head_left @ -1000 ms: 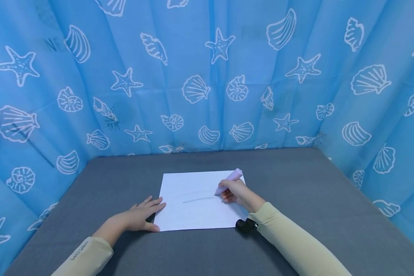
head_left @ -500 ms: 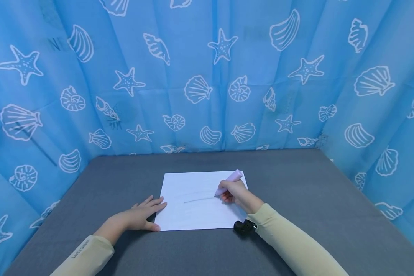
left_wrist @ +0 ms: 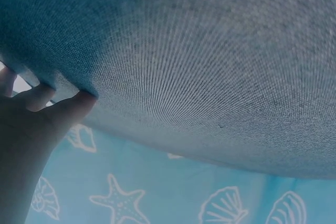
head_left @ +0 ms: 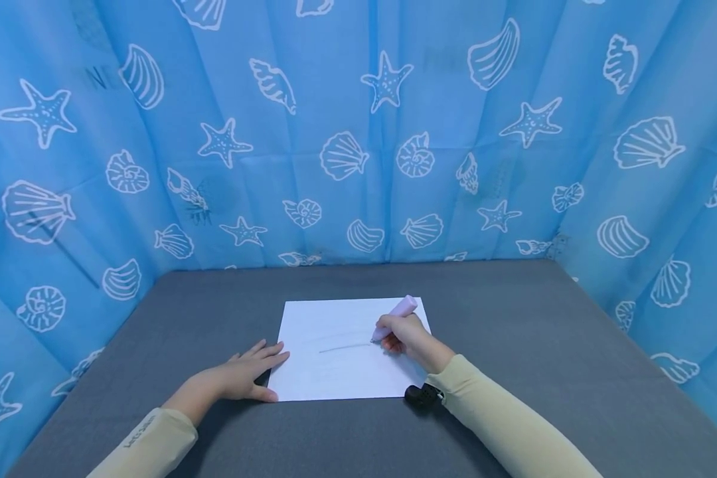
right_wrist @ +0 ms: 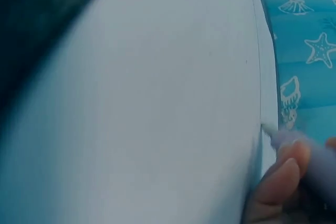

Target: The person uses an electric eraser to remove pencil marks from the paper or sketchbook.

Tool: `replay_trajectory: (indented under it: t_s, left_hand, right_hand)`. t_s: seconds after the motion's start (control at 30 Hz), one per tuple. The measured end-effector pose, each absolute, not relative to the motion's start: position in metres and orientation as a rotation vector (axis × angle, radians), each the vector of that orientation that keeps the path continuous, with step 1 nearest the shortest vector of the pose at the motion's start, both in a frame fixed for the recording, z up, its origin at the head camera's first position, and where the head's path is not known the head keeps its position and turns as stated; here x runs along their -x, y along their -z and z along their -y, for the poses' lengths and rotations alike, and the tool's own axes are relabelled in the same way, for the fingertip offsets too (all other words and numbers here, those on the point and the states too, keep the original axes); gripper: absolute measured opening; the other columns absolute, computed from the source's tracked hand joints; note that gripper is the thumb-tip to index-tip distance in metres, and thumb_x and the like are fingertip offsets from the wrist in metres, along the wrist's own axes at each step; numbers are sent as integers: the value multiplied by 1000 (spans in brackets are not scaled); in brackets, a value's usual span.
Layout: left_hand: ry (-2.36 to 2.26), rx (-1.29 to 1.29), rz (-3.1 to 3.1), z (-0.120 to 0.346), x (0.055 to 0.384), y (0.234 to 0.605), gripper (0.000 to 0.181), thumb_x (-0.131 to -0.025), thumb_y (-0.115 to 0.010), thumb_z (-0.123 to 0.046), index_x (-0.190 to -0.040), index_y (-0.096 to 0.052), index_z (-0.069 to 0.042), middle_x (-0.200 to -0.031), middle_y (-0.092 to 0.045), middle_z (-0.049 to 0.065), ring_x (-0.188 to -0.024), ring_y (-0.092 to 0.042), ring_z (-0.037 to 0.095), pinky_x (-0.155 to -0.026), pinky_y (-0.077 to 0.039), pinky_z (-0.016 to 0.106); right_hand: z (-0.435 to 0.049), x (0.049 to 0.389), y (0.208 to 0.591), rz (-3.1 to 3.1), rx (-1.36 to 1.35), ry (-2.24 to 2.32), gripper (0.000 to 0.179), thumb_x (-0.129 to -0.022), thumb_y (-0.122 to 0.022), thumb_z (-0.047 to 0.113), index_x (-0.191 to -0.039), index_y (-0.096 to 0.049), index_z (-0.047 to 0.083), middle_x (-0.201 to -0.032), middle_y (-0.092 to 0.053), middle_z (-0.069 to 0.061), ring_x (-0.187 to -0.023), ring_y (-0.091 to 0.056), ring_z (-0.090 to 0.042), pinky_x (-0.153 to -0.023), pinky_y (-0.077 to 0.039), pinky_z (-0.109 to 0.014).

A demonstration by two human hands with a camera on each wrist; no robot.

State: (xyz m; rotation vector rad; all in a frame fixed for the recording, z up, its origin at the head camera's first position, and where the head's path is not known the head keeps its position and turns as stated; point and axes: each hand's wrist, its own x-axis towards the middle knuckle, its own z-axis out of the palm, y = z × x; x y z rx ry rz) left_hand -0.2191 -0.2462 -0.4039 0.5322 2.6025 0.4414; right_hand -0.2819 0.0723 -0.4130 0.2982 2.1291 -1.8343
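A sheet of white paper (head_left: 311,378) lies on the grey table, with one thin, slightly slanted dark line (head_left: 342,348) across its middle. My left hand (head_left: 239,380) lies flat with spread fingers, its fingertips and thumb on the paper's left edge. A thick lilac marker (head_left: 403,307) is pinched between the fingers and thumb of my right hand (head_left: 417,340). It leans up to the right, tip down at the line's right end. In the right wrist view, the tip of the marker (right_wrist: 296,137) meets the paper at the line.
Grey cloth covers the table (head_left: 490,312) around the paper. A blue curtain (head_left: 358,153) printed with white shells and starfish stands behind it and at both sides. A small black device (head_left: 419,396) sits at my right wrist, over the paper's lower right corner.
The head view has shifted slightly. My left hand stays at the paper's edge, and the marker tip stays around the right end of the line with hardly any movement.
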Motion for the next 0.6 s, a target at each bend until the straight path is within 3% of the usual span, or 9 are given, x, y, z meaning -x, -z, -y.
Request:
replay_trajectory:
  t_s: [0.27, 0.6]
  left_hand:
    - [-454, -519, -2601, 246, 218, 401, 85, -83, -73, -47, -151, -35, -12, -158, -25, 12, -145, -10, 42, -105, -10, 72]
    - [-441, -531, -2599, 246, 218, 403, 85, -83, -72, -48, -151, -35, -12, -159, -25, 11, -145, -10, 42, -106, -10, 72]
  right_hand:
    - [-75, 283, 414, -2046, -265, 1905, 19, -88, -58, 11, -95, -60, -6, -64, -56, -8, -51, -51, -12, -49, -46, -21]
    - [-72, 284, 417, -2072, -300, 1935, 14, -84, -59, 8, -88, -59, -6, -57, -54, -7, -45, -50, -10, -45, -44, -20]
